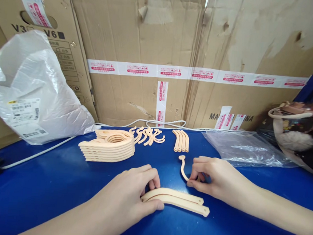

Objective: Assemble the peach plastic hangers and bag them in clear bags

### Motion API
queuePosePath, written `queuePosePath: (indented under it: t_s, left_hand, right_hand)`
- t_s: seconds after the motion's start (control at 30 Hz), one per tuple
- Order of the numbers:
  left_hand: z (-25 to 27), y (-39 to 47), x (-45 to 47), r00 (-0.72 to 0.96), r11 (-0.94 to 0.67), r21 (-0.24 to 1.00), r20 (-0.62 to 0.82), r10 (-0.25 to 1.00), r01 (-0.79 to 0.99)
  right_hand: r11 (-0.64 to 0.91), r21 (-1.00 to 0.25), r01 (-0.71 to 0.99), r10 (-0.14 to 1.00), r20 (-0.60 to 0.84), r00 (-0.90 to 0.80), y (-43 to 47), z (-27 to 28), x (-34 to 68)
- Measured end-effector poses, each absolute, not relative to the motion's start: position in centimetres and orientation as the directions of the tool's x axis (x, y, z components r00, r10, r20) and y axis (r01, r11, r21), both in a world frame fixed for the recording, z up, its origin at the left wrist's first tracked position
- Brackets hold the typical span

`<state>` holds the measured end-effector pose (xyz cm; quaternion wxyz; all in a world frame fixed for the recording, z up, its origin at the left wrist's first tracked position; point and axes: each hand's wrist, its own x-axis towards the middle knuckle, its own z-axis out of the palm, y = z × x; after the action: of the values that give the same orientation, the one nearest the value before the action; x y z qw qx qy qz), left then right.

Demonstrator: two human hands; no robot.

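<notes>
With left hand (130,194) closed, grips two cream, curved plastic bars (181,204); with right hand (213,176) closed, pinches cream, curved plastic hook (182,168).

Left hand (132,186): bare, with slim fingers (154,175) and a smooth, gently rounded back
Left thumb (151,207): rounded at the tip, its nail too small to make out clearly
Left wrist (105,198): uncovered, slender, running smoothly into the hand
Left forearm (78,218): bare as far as it shows, broadening away from the wrist
Right hand (211,175): bare, with slender fingers and a smooth back
Right wrist (234,186): uncovered, narrower than the hand
Right forearm (271,208): bare up to the edge of view, smooth in outline
</notes>
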<state>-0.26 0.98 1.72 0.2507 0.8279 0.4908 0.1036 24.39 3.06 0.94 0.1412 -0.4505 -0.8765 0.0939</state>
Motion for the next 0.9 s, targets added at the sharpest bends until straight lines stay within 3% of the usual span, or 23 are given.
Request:
queuePosePath:
  t_s: [0.4, 0.5, 0.67, 0.9]
  left_hand:
    - [2.3, 0.6, 0.1, 0.492, -0.389, 0.491, -0.097, 0.865, 0.78]
    - [2.4, 0.6, 0.1, 0.496, -0.397, 0.48, -0.095, 0.863, 0.782]
    - [2.3, 0.7, 0.0, 0.499, -0.391, 0.493, -0.104, 0.86, 0.777]
    - [2.0, 0.9, -0.3, 0.502, -0.381, 0.524, -0.107, 0.858, 0.762]
  right_hand:
    - [0.599, -0.23, 0.767, 0.8, 0.146, -0.582, 3.8, 1.7, 24.6]
    - [0.658, -0.118, 0.744, 0.746, 0.238, -0.622, 5.3, 3.3, 23.8]
    - [0.744, 0.206, 0.636, 0.567, 0.308, -0.764, 11.2, 5.0, 20.3]
    - [0.805, 0.255, 0.536, 0.489, 0.227, -0.842, 19.7, 4.2, 14.2]
